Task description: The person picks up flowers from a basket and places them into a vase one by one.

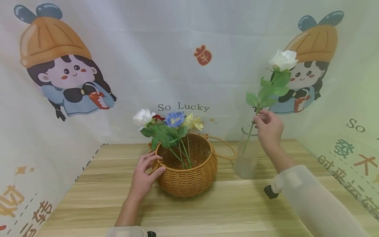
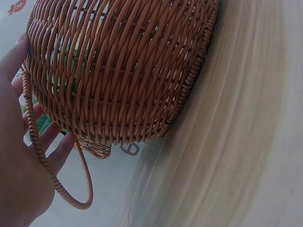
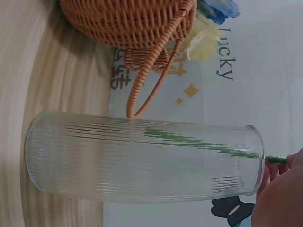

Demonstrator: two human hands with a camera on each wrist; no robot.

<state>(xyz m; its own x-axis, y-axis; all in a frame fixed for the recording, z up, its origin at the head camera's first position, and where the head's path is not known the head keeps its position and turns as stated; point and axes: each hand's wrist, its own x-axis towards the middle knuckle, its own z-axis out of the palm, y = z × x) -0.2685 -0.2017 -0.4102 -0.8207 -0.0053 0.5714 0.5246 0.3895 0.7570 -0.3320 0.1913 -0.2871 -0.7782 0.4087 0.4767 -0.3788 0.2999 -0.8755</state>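
One white, full-petalled rose (image 1: 283, 61) with broad green leaves leans over a tall, clear, ribbed-glass vase (image 3: 142, 163), its thin green stem (image 3: 239, 153) inside the mouth, the lower end short of the base. The person's right hand (image 1: 270, 128) pinches that stem just above the rim, thumb and fingertips together. The left hand (image 1: 145, 174), fingers loosely spread and barely bent, rests at the rim of a round brown wicker basket (image 1: 186, 184), no firm grip evident. White (image 1: 143, 118), dark red (image 1: 159, 117), blue (image 1: 175, 119) and pale yellow flowers (image 1: 193, 123) rise from the basket, whose looped wicker handle (image 1: 228, 158) reaches near the vase. Both vessels stand on a pale wood-grain surface (image 1: 237, 210) before a white, cartoon-printed cloth (image 1: 148, 65). Should the pinch slacken early, the stem could drop hard; a wrist knocking the rim, or the basket's handle nudging the glass, might topple the slender vase, which neither of the hands steadies
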